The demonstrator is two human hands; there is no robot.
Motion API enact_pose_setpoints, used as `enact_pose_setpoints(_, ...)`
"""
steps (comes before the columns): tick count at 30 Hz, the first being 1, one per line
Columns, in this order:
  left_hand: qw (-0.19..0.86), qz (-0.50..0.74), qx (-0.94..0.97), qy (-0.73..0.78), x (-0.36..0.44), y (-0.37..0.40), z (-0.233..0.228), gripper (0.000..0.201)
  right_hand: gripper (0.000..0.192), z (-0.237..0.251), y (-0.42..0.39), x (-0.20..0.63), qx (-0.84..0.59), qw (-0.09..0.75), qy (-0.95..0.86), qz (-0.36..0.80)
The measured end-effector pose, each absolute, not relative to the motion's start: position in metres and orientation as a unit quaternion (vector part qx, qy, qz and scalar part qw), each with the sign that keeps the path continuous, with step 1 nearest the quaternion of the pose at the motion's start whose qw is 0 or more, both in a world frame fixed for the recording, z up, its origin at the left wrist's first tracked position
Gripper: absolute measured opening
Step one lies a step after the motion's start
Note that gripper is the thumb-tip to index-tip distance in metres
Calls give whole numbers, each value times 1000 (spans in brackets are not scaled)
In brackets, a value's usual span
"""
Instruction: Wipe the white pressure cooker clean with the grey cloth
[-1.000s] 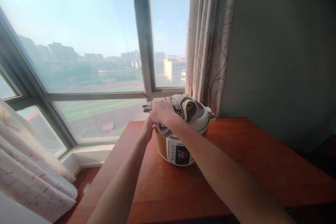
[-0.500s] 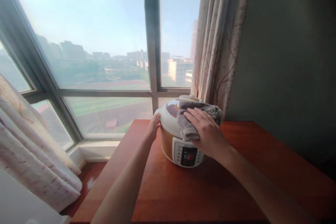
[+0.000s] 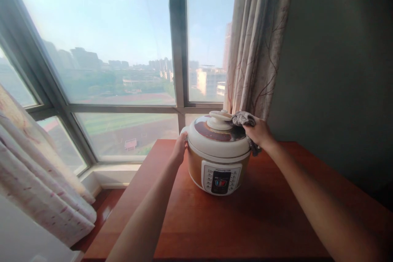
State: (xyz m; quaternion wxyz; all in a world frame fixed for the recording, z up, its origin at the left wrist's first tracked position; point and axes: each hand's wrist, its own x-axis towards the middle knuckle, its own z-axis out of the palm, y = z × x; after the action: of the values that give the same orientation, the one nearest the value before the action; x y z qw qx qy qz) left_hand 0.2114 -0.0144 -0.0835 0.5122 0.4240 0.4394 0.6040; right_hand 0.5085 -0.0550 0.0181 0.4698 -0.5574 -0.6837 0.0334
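A white and gold electric pressure cooker [image 3: 196, 168] stands upright on the wooden table [image 3: 190, 229], its lid closed and its control panel facing me. My left hand [image 3: 180, 147] grips the cooker's side handle on the left, fingers curled behind it. At the lid's right edge, my right hand [image 3: 258, 132] is closed on a bunched grey cloth [image 3: 244, 118]. Part of the cloth touches the lid beside the knob [image 3: 220, 119], and another end hangs down the cooker's right side. The right-hand fingers are partly hidden by the cloth.
Behind the table is a large window [image 3: 123, 41] with a grey frame. One curtain [image 3: 254, 49] hangs at the back right, another curtain [image 3: 37, 180] at the left. A dark wall [image 3: 325, 65] rises on the right.
My right hand has moved from the lid's front to its right rear edge, taking the cloth along and bunching it. The lid's top and knob are now uncovered. My left hand stays put.
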Motion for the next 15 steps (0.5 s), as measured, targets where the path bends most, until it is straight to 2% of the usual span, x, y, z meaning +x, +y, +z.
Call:
enact_pose_setpoints(3, 513, 605, 423, 437, 211, -15, -83, 51, 30, 28, -33, 513, -617, 463, -627, 108)
enact_pose_setpoints(7, 511, 611, 425, 430, 211, -17, -82, 48, 26, 41, -15, 507, -624, 477, -601, 148)
enact_pose_setpoints(12, 511, 617, 435, 410, 214, -19, -79, 43, 28, 60, -14, 479, -561, 518, -620, 181)
enact_pose_setpoints(15, 511, 621, 433, 408, 217, -19, -78, 42, 29, 71, -8, 462, -502, 530, -638, 245)
